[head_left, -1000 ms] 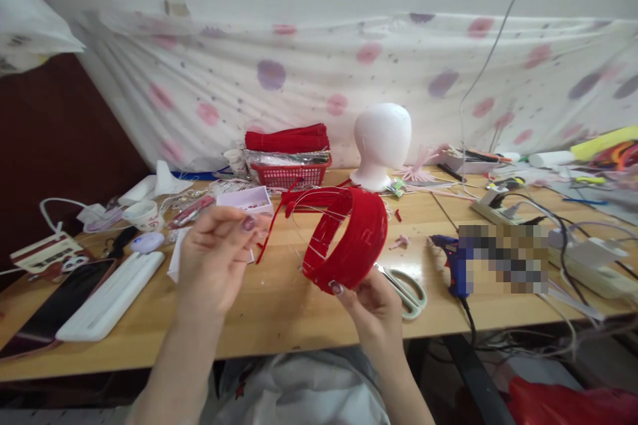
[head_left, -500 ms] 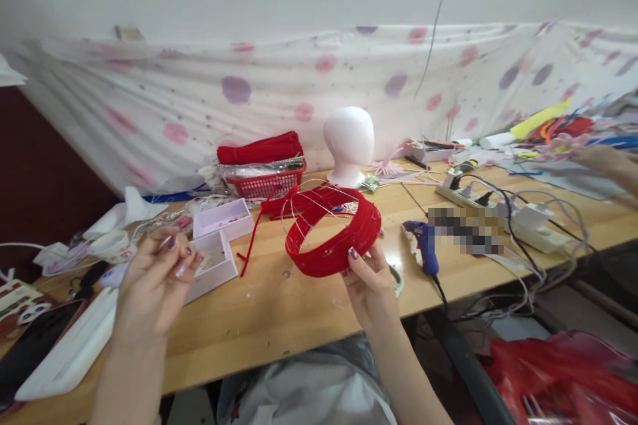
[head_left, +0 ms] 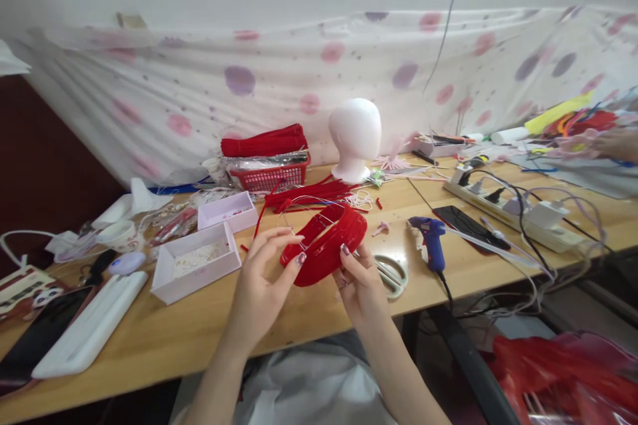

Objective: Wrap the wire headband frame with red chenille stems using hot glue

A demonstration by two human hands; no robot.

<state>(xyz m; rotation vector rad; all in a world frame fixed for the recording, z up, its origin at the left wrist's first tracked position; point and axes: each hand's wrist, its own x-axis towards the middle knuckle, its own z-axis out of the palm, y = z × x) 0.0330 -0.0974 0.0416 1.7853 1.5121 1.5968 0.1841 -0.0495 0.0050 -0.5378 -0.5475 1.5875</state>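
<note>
A wide red fuzzy band (head_left: 326, 254) with thin wire arches over its top is held up above the table's front half. My right hand (head_left: 363, 279) grips its right side, thumb on the outer face and the other fingers underneath. On its left edge rests my left hand (head_left: 266, 272), thumb at the outer face and fingers curved over the rim; whether a small piece is between them I cannot make out. Behind the band lie red fuzzy stems (head_left: 312, 194). A white box of small beads (head_left: 197, 260) stands left of my left hand.
Scissors (head_left: 393, 275) lie just right of my right hand, with a blue glue gun (head_left: 429, 242), a phone (head_left: 466, 226) and a power strip (head_left: 523, 216) beyond. A white foam head (head_left: 355, 136) and red basket (head_left: 272, 177) stand behind. Another person's hand (head_left: 618, 144) is at far right.
My left hand has moved right from above the bead box to the band's left edge. The band has tilted and come slightly lower in my right hand. The other person's hand has shifted right.
</note>
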